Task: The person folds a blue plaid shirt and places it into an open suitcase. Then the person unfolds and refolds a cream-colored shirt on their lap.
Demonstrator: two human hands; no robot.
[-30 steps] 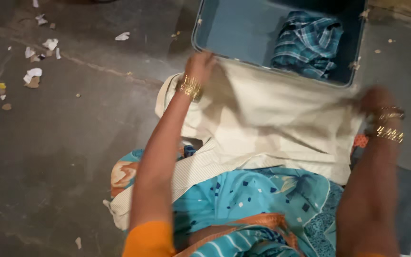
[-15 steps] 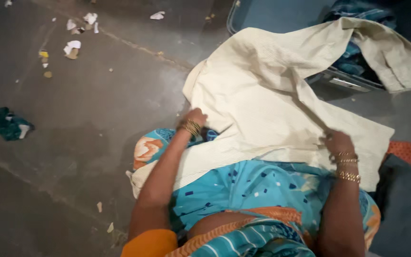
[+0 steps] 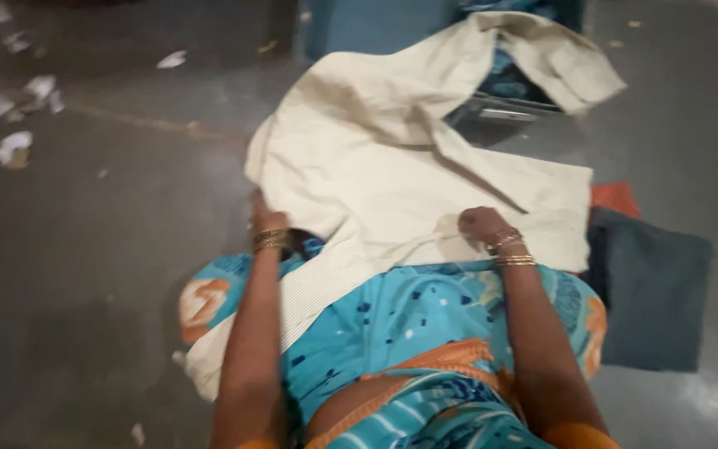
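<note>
Head view: left hand (image 3: 266,218) fingers curled, gripping the near-left edge of the cream shirt (image 3: 400,175) — right hand (image 3: 482,226) closed in a loose fist, pinching its lower hem — shirt spread over the lap and floor (image 3: 101,249), its far sleeve draped into the open blue suitcase (image 3: 367,25).

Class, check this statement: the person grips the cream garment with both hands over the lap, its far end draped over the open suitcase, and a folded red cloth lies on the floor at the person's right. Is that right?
One detail is wrong. The head view shows the folded cloth on the right is dark grey-blue, not red. The rest holds: the left hand and right hand grip the cream garment, whose far end drapes over the open suitcase.
</note>
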